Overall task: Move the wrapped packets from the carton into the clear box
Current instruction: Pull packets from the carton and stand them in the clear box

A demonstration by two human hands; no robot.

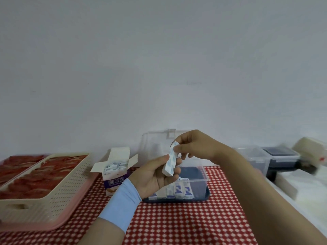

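Observation:
An open white carton [115, 171] with purple print stands on the red checked cloth, with several wrapped packets showing in its top. Right of it sits the clear box [200, 179] on a dark blue tray, its lid standing open at the back. Several white-and-blue packets [178, 190] stand in a row against the box's front wall. Above the box my left hand [154, 175] holds the lower end of a stack of white packets [170, 160]. My right hand [192, 145] pinches the stack's top end.
A cream perforated basket [53, 188] sits on a pink tray at the left. Clear and dark lidded containers [272, 158] stand at the right, next to a white surface. A plain wall rises behind the table.

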